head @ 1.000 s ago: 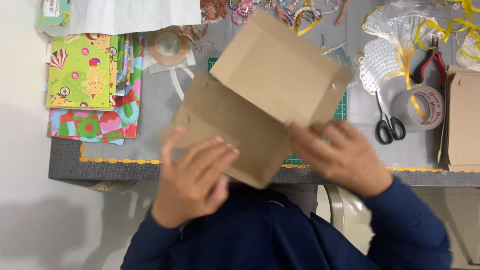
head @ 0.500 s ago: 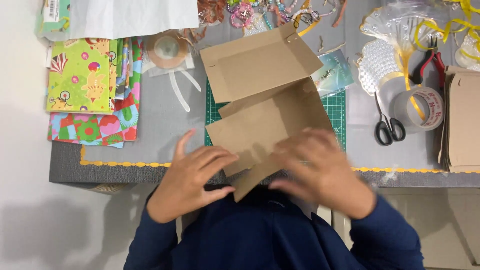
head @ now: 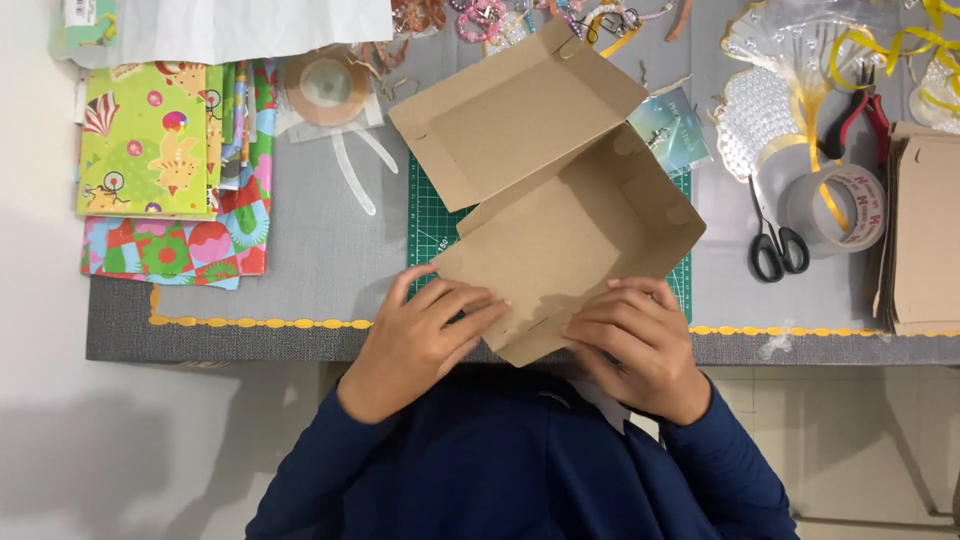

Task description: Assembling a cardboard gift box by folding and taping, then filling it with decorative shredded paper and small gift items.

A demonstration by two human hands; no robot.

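Person's got a dark navy long-sleeved top on, soft plain fabric, sleeves ending right at the wrists. Left hand [head: 425, 335] and right hand [head: 638, 345] are bare, no rings or watch showing.

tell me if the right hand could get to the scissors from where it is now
Probably yes: the right hand is busy holding the cardboard box, but the scissors lie in the open on the grey table just right of it, nothing between.
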